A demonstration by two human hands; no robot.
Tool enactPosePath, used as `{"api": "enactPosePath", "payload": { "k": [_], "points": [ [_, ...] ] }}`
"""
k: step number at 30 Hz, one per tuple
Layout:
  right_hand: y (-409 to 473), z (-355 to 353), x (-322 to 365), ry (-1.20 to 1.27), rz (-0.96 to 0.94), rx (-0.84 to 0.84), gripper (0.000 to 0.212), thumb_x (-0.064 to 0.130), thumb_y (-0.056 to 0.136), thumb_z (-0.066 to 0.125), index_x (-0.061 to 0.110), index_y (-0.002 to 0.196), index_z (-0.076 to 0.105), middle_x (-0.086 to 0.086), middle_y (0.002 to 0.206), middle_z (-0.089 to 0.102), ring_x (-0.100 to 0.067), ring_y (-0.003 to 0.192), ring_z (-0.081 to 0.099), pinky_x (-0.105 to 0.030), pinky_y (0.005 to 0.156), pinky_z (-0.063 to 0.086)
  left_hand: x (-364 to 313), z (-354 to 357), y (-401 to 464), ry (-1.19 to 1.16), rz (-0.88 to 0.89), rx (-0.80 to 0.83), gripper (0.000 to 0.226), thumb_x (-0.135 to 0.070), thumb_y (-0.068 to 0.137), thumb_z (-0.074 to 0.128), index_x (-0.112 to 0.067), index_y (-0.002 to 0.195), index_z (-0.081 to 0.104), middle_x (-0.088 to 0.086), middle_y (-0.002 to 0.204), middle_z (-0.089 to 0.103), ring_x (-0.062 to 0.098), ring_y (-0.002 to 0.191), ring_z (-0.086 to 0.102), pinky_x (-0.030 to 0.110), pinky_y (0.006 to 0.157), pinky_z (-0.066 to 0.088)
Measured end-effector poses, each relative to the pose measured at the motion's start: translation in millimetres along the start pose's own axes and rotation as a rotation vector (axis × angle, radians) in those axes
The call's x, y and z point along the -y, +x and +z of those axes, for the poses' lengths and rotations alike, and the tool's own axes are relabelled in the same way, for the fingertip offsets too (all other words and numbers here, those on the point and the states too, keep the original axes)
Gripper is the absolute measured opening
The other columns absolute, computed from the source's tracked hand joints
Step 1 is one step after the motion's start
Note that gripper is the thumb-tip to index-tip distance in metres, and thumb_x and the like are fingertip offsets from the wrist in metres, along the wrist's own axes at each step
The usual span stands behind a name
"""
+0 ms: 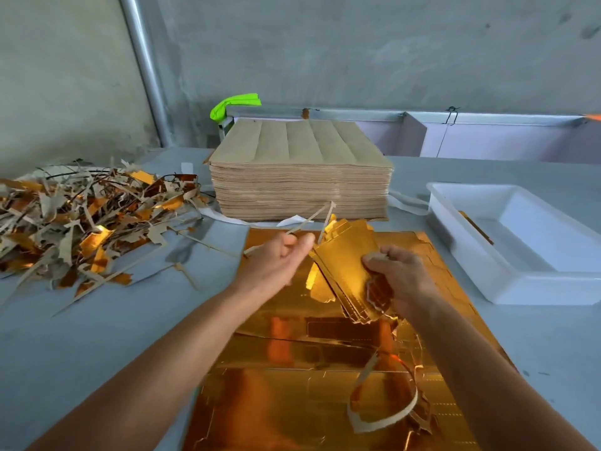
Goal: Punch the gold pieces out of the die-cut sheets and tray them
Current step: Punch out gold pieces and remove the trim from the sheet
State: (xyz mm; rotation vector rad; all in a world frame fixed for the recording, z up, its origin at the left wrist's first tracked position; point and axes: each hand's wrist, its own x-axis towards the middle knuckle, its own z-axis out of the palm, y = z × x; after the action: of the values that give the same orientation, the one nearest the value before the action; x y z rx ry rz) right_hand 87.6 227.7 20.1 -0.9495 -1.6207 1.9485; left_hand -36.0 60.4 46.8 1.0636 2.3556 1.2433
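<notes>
My right hand (398, 279) grips a small stack of punched gold pieces (346, 265), held up over the gold die-cut sheets (292, 385) that lie flat in front of me. My left hand (279, 258) pinches thin waste strips (309, 219) that stick up from the top edge of that stack. A curled offcut strip (383, 415) lies on the sheets near my right forearm. The white tray (507, 281) stands to the right and holds one gold piece (476, 227) against its left wall.
A tall stack of brown-backed sheets (300, 177) stands behind the gold sheets. A heap of gold and brown scrap (81, 222) covers the table's left side. A green cloth (234, 104) hangs on a metal rail at the back wall.
</notes>
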Motion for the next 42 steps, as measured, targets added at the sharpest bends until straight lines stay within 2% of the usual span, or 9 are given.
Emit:
{"api": "enactPosePath", "payload": {
  "k": [5, 11, 14, 17, 20, 28, 34, 38, 42],
  "points": [
    [-1, 20, -5, 0.188, 0.075, -0.081, 0.013, 0.006, 0.088, 0.062, 0.014, 0.096, 0.057, -0.015, 0.091, 0.068, -0.031, 0.082, 0.068, -0.045, 0.071, 0.058, -6, 45, 3, -0.433, -0.191, -0.058, 0.060, -0.054, 0.088, 0.051, -0.022, 0.137, 0.037, -0.001, 0.119, 0.050, 0.011, 0.103, 0.049, 0.029, 0.081, 0.042],
    [-8, 36, -12, 0.197, 0.111, -0.057, 0.030, 0.017, 0.100, 0.046, 0.011, 0.130, 0.047, -0.006, 0.070, 0.063, -0.016, 0.052, 0.061, -0.032, 0.050, 0.050, -15, 67, 9, -0.596, -0.298, -0.249, 0.077, -0.022, 0.093, 0.060, -0.025, 0.150, 0.010, 0.003, 0.157, 0.018, 0.021, 0.141, 0.025, 0.042, 0.111, 0.025],
    [-9, 43, -20, 0.096, 0.097, -0.039, 0.040, 0.033, 0.101, 0.041, 0.016, 0.137, 0.045, -0.001, 0.103, 0.057, -0.018, 0.091, 0.056, -0.036, 0.083, 0.049, -17, 70, 13, -0.635, -0.305, -0.272, 0.082, -0.018, 0.095, 0.057, -0.027, 0.151, -0.001, 0.001, 0.160, 0.009, 0.020, 0.144, 0.019, 0.042, 0.113, 0.023],
    [-11, 41, -16, 0.069, 0.122, -0.059, 0.038, 0.040, 0.100, 0.041, 0.016, 0.126, 0.055, -0.005, 0.099, 0.058, -0.021, 0.090, 0.053, -0.032, 0.072, 0.044, -17, 72, 13, -0.598, -0.301, -0.279, 0.081, -0.019, 0.095, 0.056, -0.026, 0.152, -0.001, 0.000, 0.160, 0.006, 0.018, 0.146, 0.011, 0.039, 0.115, 0.018],
    [-15, 33, -8, 0.096, 0.167, -0.114, 0.031, 0.038, 0.099, 0.044, 0.014, 0.094, 0.063, -0.007, 0.081, 0.071, -0.024, 0.080, 0.066, -0.036, 0.066, 0.051, -12, 70, 14, -0.628, -0.263, -0.307, 0.078, -0.015, 0.093, 0.059, -0.021, 0.152, 0.008, 0.002, 0.157, 0.020, 0.018, 0.143, 0.022, 0.038, 0.113, 0.023],
    [-23, 32, 0, -0.028, -0.010, -0.077, 0.036, 0.035, 0.095, 0.054, 0.005, 0.114, 0.061, -0.017, 0.104, 0.068, -0.035, 0.098, 0.063, -0.055, 0.096, 0.047, -9, 72, 11, -0.645, -0.199, -0.309, 0.058, -0.015, 0.092, 0.061, -0.022, 0.142, 0.033, -0.015, 0.117, 0.048, -0.001, 0.106, 0.045, 0.026, 0.097, 0.030],
    [-24, 21, -1, -0.020, -0.047, -0.065, 0.026, 0.003, 0.098, 0.045, 0.003, 0.120, 0.059, -0.007, 0.085, 0.074, -0.020, 0.072, 0.072, -0.027, 0.057, 0.057, 4, 63, 19, -0.595, -0.229, -0.456, 0.030, -0.018, 0.093, 0.059, -0.026, 0.116, 0.042, -0.012, 0.098, 0.049, 0.008, 0.099, 0.050, 0.019, 0.078, 0.039],
    [-12, 10, -1, -0.606, -0.163, -0.257, 0.033, 0.000, 0.095, 0.048, 0.009, 0.124, 0.061, -0.010, 0.117, 0.065, -0.010, 0.069, 0.057, -0.020, 0.057, 0.048, 13, 53, 22, -0.564, -0.262, -0.485, 0.045, -0.018, 0.093, 0.060, -0.013, 0.134, 0.042, -0.013, 0.104, 0.050, 0.005, 0.102, 0.050, 0.022, 0.088, 0.038],
    [-13, 16, 1, -0.912, -0.272, -0.204, 0.027, 0.007, 0.096, 0.049, 0.012, 0.119, 0.062, -0.007, 0.114, 0.065, -0.010, 0.077, 0.055, -0.018, 0.061, 0.045, 13, 49, 23, -0.626, -0.370, -0.465, 0.073, -0.024, 0.092, 0.061, -0.018, 0.151, 0.018, 0.001, 0.155, 0.024, 0.023, 0.142, 0.025, 0.042, 0.111, 0.028]
  ]
}}
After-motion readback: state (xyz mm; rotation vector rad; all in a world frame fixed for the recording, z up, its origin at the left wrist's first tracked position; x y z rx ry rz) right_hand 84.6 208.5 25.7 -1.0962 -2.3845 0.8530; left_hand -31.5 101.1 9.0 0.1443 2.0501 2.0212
